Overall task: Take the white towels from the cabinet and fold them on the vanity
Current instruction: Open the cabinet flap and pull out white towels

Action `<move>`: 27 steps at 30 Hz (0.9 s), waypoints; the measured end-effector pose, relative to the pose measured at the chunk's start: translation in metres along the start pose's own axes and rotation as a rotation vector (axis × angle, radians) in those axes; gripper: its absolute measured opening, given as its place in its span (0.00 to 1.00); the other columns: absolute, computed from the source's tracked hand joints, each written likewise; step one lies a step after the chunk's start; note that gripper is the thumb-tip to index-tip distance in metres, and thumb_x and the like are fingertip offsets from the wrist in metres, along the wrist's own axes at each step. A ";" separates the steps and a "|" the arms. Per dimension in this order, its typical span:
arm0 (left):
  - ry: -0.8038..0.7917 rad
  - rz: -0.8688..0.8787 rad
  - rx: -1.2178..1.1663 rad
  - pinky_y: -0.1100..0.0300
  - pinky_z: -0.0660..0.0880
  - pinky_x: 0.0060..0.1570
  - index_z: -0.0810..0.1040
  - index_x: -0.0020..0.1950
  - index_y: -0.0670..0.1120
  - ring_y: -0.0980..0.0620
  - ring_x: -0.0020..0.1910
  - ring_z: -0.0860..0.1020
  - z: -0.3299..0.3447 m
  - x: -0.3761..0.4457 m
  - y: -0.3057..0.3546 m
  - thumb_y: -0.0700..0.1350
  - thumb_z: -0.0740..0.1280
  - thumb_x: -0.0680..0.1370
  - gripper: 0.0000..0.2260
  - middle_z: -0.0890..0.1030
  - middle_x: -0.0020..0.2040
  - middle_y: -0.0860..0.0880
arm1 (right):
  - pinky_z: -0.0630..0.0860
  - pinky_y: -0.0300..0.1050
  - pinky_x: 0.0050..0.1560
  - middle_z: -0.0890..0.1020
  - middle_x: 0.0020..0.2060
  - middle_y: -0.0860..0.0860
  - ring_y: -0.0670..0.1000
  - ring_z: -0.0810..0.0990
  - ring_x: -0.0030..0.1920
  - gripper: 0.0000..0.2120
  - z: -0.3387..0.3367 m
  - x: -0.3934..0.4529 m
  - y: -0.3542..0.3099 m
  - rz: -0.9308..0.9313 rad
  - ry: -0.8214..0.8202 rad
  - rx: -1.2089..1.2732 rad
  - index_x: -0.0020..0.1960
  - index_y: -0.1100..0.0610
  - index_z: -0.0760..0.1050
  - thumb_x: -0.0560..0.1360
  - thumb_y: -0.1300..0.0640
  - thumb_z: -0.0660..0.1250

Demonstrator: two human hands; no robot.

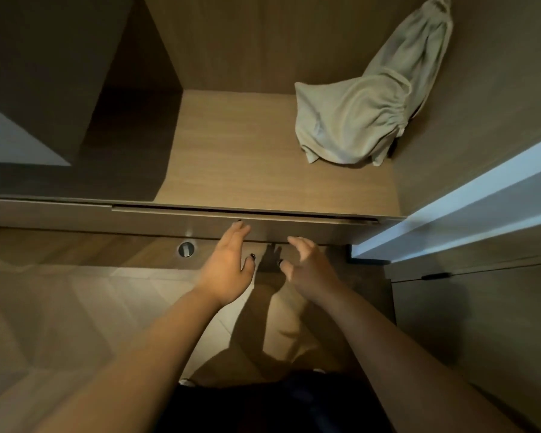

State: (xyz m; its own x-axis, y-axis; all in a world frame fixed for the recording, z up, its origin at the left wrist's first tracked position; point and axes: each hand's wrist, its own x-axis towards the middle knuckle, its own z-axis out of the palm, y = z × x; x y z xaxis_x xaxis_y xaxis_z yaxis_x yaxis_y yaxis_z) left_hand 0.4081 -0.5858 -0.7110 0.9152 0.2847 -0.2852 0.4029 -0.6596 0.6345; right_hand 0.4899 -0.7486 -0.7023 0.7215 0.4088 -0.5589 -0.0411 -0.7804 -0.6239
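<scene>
A crumpled white towel [359, 114] hangs down the right wall of the open wooden cabinet, and its lower part is heaped on the cabinet floor [247, 157] at the back right. My left hand [228, 267] is held out in front of the cabinet's front edge with straight fingers and holds nothing. My right hand [310, 267] is beside it, fingers loosely curled, also holding nothing. Both hands are well short of the towel, below and to its left.
A metal track [231, 212] runs along the cabinet's front edge. A round metal floor fitting [186, 249] sits just left of my left hand. A white door edge [456, 220] stands at the right. Pale floor tiles [75, 307] lie below.
</scene>
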 end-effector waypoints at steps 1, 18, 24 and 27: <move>0.020 0.029 0.016 0.65 0.52 0.71 0.58 0.79 0.48 0.53 0.79 0.54 0.011 0.008 -0.012 0.43 0.64 0.81 0.28 0.56 0.81 0.50 | 0.62 0.45 0.69 0.59 0.77 0.47 0.50 0.61 0.75 0.28 0.011 0.013 0.008 -0.031 0.018 0.001 0.77 0.48 0.60 0.79 0.52 0.64; 0.451 0.405 0.456 0.43 0.67 0.71 0.72 0.71 0.39 0.41 0.69 0.72 0.088 0.101 -0.139 0.45 0.66 0.76 0.24 0.74 0.68 0.39 | 0.43 0.50 0.76 0.62 0.76 0.51 0.51 0.57 0.77 0.29 0.085 0.157 0.084 -0.648 0.445 -0.696 0.77 0.52 0.60 0.78 0.54 0.65; 0.489 0.316 0.562 0.42 0.63 0.70 0.72 0.71 0.41 0.39 0.67 0.72 0.099 0.108 -0.142 0.46 0.74 0.73 0.28 0.76 0.66 0.40 | 0.62 0.50 0.70 0.72 0.67 0.52 0.52 0.69 0.69 0.26 0.087 0.162 0.080 -0.652 0.566 -0.662 0.73 0.55 0.68 0.76 0.54 0.69; 0.573 0.327 0.580 0.42 0.67 0.64 0.74 0.69 0.42 0.38 0.63 0.74 0.107 0.110 -0.149 0.47 0.73 0.74 0.25 0.77 0.64 0.40 | 0.71 0.51 0.59 0.75 0.58 0.54 0.55 0.73 0.60 0.22 0.090 0.166 0.076 -0.650 0.657 -0.692 0.68 0.57 0.75 0.75 0.53 0.71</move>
State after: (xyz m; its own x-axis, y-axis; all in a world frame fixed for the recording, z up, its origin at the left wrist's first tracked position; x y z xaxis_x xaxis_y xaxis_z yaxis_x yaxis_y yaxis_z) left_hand 0.4482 -0.5308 -0.9137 0.9100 0.2226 0.3499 0.1953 -0.9743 0.1119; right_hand 0.5444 -0.6969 -0.8918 0.6964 0.6619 0.2774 0.7111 -0.6884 -0.1430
